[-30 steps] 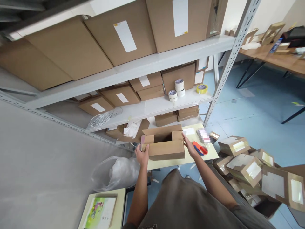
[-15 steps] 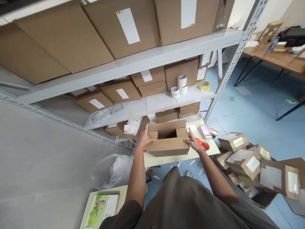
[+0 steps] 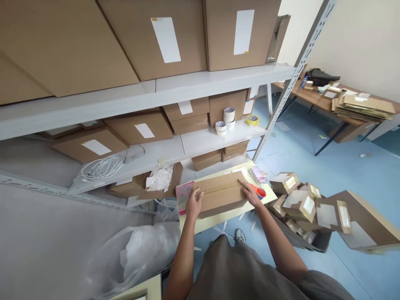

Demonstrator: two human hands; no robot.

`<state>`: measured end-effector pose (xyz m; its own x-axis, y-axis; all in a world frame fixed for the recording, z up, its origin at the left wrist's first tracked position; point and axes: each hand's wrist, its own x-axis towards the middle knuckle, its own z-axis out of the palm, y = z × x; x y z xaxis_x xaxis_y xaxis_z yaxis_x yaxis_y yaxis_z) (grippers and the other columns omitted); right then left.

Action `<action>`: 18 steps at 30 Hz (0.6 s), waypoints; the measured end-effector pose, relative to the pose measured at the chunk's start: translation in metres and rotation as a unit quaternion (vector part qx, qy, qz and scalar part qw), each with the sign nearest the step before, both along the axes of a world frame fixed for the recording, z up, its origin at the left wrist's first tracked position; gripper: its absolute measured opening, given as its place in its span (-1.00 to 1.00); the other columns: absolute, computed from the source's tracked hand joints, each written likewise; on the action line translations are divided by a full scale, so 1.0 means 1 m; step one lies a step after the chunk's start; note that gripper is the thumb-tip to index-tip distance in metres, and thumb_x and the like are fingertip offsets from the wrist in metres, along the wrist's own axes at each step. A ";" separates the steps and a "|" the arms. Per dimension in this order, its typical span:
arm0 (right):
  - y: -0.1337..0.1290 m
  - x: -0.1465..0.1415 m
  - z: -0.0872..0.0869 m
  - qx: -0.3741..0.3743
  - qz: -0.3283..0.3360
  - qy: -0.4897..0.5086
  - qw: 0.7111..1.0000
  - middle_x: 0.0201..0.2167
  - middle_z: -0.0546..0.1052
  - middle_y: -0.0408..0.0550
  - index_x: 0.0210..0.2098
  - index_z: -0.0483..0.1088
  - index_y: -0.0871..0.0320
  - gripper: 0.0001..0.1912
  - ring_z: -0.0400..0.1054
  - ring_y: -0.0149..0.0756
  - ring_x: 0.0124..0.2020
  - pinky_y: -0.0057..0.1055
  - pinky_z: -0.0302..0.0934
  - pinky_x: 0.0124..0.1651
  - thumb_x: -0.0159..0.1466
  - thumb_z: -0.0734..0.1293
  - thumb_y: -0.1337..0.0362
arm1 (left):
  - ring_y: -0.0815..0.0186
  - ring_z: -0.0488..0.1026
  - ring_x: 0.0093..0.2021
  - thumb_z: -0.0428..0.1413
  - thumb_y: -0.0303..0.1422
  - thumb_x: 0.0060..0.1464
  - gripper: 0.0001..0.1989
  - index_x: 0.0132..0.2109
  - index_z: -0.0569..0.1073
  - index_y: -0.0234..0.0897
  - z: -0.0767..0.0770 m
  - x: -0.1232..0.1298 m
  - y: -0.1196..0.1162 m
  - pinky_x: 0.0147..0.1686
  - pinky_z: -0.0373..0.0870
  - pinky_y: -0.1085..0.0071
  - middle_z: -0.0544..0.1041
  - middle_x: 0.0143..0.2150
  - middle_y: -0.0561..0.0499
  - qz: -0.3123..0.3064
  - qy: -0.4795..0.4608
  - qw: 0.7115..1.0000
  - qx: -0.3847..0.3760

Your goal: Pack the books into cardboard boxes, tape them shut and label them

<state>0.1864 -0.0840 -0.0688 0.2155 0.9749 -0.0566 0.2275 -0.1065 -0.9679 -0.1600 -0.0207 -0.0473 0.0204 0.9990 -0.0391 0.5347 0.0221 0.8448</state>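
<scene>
**Keep the carton flat and square, hands at both ends**

So the cardboard carton [image 3: 220, 191] is sitting on the pale worktop [image 3: 204, 225], right in front of the person, long side roughly facing them. Its top face is closed, with what looks like a strip of tape along the middle seam.

Left hand [image 3: 194, 204] is at the left end, partly curled, thumb and fingers a little apart; can't tell if it's really pinching the edge. Right hand [image 3: 250, 193] is spread fairly wide, fingers resting on top near the right end.

My take: for steadying it, light, even pressure at both ends beats squeezing. Push hard mid-seam and the cardboard might sag or the carton skew. I'd keep fingertips off the strip, too.

Watch the neighbours: a pink-edged item [image 3: 184, 193] is just beside the left end, and an orange-handled tool [image 3: 258, 191] lies near the right hand, so sliding sideways could bump either one.

Further out, white tape rolls [image 3: 229, 114] and a yellow roll [image 3: 253, 121] are on the shelf [image 3: 200, 143], with smaller boxes [image 3: 301, 204] piled off to the right.
</scene>
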 end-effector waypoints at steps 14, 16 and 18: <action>0.006 0.001 0.014 -0.048 0.025 -0.045 0.998 0.35 0.42 -0.07 0.34 0.41 -0.18 -0.27 -0.13 0.16 0.57 0.14 -0.23 0.55 0.24 0.45 -0.22 | -0.13 0.45 0.30 0.20 0.13 0.17 -0.12 0.45 0.19 -0.23 -0.026 -0.001 0.029 0.24 0.39 0.05 0.48 0.31 -0.34 0.028 0.006 0.995 -0.092; 0.009 0.002 0.013 -0.055 0.037 -0.058 0.996 0.39 0.37 -0.04 0.36 0.38 -0.16 -0.24 -0.10 0.20 0.56 0.15 -0.20 0.55 0.26 0.42 -0.25 | -0.12 0.51 0.24 0.20 0.09 0.18 -0.19 0.41 0.25 -0.23 -0.024 -0.002 0.033 0.22 0.41 0.03 0.54 0.23 -0.33 0.026 0.005 0.996 -0.086; 0.011 0.001 0.011 -0.055 0.048 -0.072 0.995 0.43 0.32 -0.01 0.39 0.35 -0.14 -0.23 -0.03 0.22 0.54 0.13 -0.14 0.53 0.29 0.38 -0.27 | -0.12 0.52 0.23 0.23 0.05 0.17 -0.23 0.38 0.28 -0.23 -0.024 -0.002 0.036 0.22 0.41 0.02 0.57 0.20 -0.31 0.033 0.006 0.996 -0.078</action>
